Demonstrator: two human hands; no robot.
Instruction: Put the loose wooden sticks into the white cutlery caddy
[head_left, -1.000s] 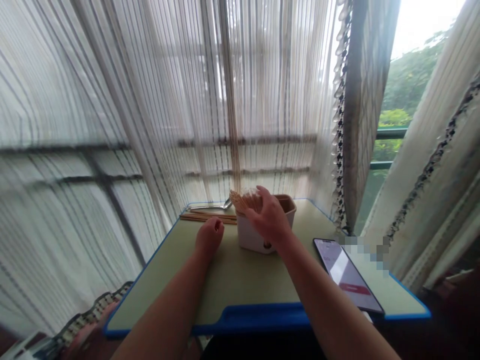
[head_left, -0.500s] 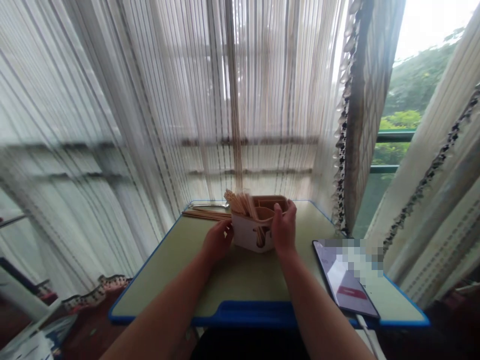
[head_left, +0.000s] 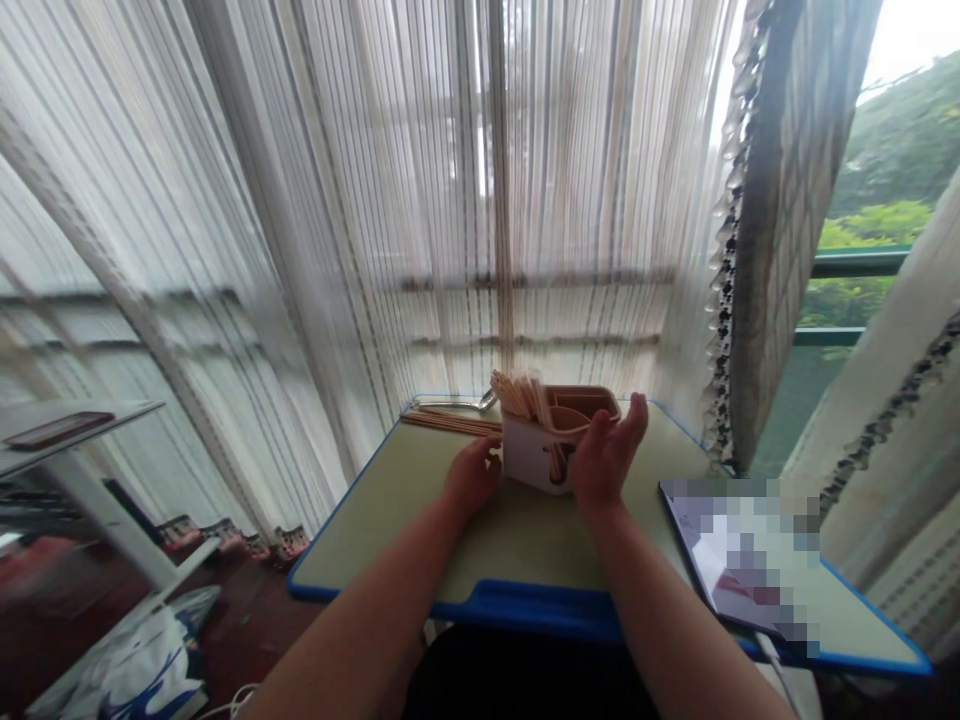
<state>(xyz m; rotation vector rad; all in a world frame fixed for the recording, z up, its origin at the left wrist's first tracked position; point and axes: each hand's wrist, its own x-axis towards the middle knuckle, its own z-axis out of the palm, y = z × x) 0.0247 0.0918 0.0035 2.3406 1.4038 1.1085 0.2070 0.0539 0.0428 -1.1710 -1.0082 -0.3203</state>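
Note:
A light-coloured utensil holder (head_left: 527, 455) with brown compartments stands on the small table in front of me. Thin wooden sticks (head_left: 517, 396) rise from its left compartment, some in clear wrapping. My left hand (head_left: 472, 475) is at the holder's left side, fingers loosely bent with a gap at the thumb; whether the fingertips touch the wall is unclear. Against the right side is my right hand (head_left: 609, 455), open, its thumb near the rim and its fingers stretched upward. Long wooden chopsticks (head_left: 450, 423) lie left of the holder, with a metal spoon (head_left: 457, 405) behind them.
A phone (head_left: 720, 560) with a white cable lies at the right of the blue-edged table (head_left: 375, 545). Sheer curtains (head_left: 420, 200) hang just behind it. At the left stand a white side table (head_left: 135, 410) and a plastic bag (head_left: 154, 660) on the floor.
My view has turned left, so everything sits further right. The fingers of my right hand have straightened and lifted off the holder's rim. My left hand stays beside the holder.

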